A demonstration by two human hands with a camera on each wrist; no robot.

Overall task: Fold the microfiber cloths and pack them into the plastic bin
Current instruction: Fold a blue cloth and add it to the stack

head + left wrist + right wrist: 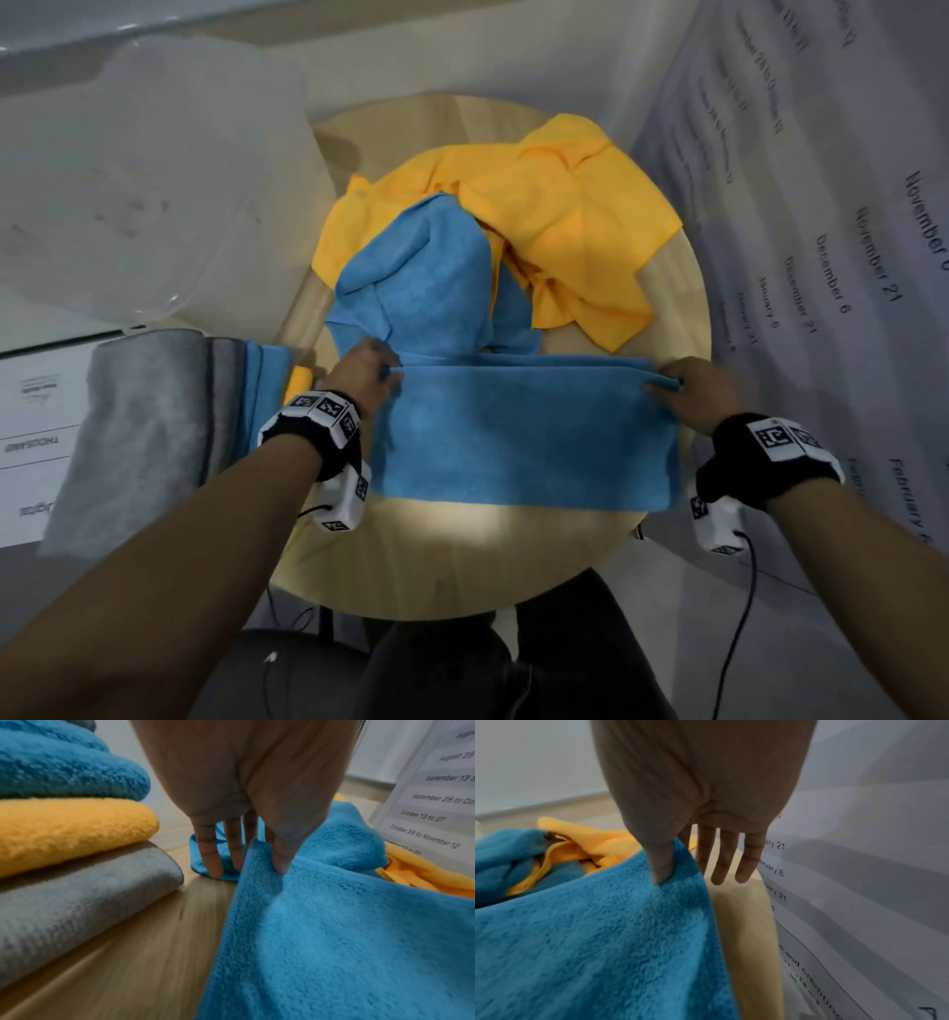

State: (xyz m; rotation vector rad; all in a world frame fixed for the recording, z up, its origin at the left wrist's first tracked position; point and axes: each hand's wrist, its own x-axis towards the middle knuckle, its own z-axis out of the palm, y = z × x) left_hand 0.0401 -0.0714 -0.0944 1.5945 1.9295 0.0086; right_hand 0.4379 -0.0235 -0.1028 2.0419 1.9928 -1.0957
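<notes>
Head view shows you in the middle of one fold: a blue cloth point(524, 437) lies as a long band across the near part of the round wooden table point(462, 555), and you hold its two far corners. Your left hand point(367, 367) pinches the left corner between thumb point(281, 860) and a finger hidden behind the cloth, while the other fingers point down, straight. Your right hand point(688, 388) pinches the right corner in the same way, thumb on top, the remaining fingers point(721, 866) spread and free beside the edge.

I judge that the first fold is just made or is being aligned. The next move probably needs both corners laid exactly on the near edge, then a fold from side to side, so keep the two layers together or they may slip.

Behind this cloth, a loose blue cloth point(426, 267) and crumpled yellow cloths point(575, 205) wait, not folded. At the left, a stack of folded cloths point(154, 426) lies just beside the table edge. The plastic bin point(138, 180), translucent, stands far left and looks empty, so packing is not begun. At the right hangs a white sheet with printed dates point(847, 246); the wall behind is plain.
</notes>
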